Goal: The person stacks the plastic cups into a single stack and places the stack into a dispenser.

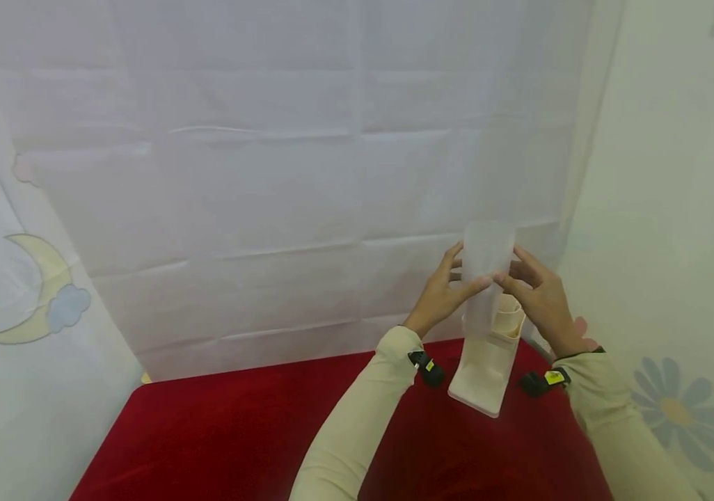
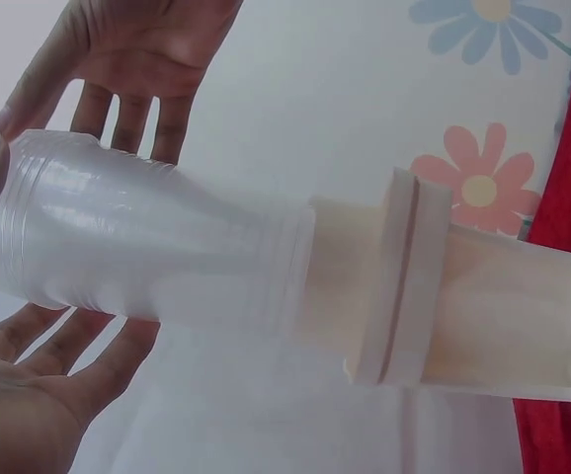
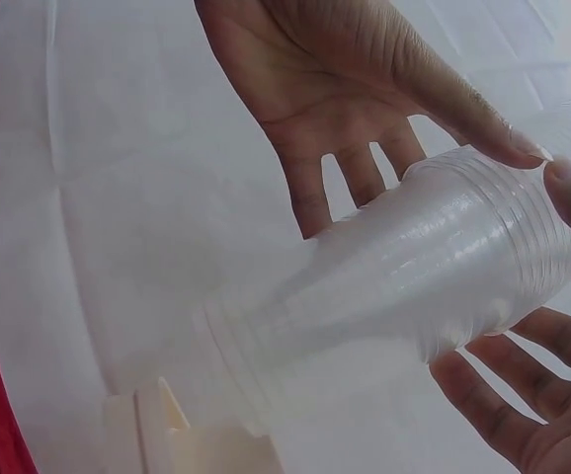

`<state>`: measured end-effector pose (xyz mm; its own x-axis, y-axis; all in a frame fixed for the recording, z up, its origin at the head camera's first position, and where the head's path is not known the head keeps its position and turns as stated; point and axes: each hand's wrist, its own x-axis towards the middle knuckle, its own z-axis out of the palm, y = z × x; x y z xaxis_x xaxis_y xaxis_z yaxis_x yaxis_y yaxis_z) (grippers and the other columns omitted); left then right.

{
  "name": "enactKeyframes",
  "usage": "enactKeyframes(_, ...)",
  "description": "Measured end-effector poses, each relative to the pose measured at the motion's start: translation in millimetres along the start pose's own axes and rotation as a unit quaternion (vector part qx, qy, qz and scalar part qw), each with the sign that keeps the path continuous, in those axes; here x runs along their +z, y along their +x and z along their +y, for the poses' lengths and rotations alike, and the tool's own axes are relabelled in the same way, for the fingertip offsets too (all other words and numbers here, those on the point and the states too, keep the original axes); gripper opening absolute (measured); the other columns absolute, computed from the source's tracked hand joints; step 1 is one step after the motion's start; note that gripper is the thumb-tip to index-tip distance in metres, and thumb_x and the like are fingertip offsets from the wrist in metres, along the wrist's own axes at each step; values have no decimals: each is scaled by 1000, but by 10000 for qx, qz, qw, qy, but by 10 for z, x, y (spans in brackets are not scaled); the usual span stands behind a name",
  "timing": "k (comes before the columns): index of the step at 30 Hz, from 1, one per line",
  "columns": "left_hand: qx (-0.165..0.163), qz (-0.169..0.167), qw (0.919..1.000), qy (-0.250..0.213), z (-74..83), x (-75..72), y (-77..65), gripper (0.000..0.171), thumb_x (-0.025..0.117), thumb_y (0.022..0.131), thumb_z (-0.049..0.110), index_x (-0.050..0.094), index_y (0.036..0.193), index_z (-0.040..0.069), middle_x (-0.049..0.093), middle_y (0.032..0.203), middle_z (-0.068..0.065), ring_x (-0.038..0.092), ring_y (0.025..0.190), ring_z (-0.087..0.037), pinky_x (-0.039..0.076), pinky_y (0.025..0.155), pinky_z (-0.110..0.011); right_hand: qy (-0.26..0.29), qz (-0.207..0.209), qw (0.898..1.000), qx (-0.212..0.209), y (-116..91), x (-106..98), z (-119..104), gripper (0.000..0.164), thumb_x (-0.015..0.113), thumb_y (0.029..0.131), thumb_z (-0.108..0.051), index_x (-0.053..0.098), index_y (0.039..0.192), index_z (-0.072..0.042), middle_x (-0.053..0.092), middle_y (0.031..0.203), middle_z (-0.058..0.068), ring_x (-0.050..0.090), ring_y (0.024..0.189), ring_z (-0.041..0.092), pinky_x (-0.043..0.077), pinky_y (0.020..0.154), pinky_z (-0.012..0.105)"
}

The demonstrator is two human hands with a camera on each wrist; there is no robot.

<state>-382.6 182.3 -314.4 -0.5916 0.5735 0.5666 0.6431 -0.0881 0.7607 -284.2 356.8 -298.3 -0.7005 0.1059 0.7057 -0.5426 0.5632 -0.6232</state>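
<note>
Both hands hold a tall stack of clear plastic cups upright. On its left side is my left hand, on its right my right hand. The two thumbs meet across the front, while the fingers curve round the sides and back. In the left wrist view the ribbed rims of the stack lie between the hands, and its narrower end overlaps the top of a cream cup holder. That cup holder has a round sleeve at the top and a long flat base.
The cup holder stands on a red cloth-covered table, near its back right. A white creased sheet hangs behind. At the right rises a wall with flower drawings; a moon drawing marks the left wall.
</note>
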Motion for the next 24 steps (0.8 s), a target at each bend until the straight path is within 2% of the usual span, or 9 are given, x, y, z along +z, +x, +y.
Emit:
enactKeyframes(6,-3,29,9999,-113,61,-3,83,77,64,96,43,18,157,42,44,150,-6,53,124,-19,50,91,-31,26,97,9997,-213,116,-28,16,65,66,95,-5,39,154,-16,65,122,12,62,101,-3,53,75,17)
enactKeyframes(11,-22,41,9998,-168,69,-3,133,77,63,97,44,17,159,38,44,150,-7,51,127,-16,47,97,-29,-40,196,9997,-110,189,-33,43,66,68,95,-8,40,154,-15,65,120,9,61,100,-3,52,75,15)
enactKeyframes(15,-11,52,9998,-184,49,-1,152,76,62,98,41,17,159,38,45,148,-7,53,125,-15,47,97,-29,-17,171,9999,-14,208,-29,60,67,69,94,-8,39,153,-13,64,120,9,61,100,-3,51,76,14)
enactKeyframes(21,28,90,9999,-112,55,11,225,75,64,98,37,19,158,39,45,150,-11,53,126,-19,47,96,-30,107,309,9994,-121,239,-51,79,67,69,93,-5,40,153,-14,65,111,-14,62,101,-3,51,77,14)
enactKeyframes(24,102,92,9999,-44,84,17,262,75,64,98,34,19,159,37,45,150,-12,52,128,-20,46,98,-28,137,402,9990,-148,261,-67,94,66,70,93,-6,42,152,-16,65,108,-19,61,102,-3,50,78,14)
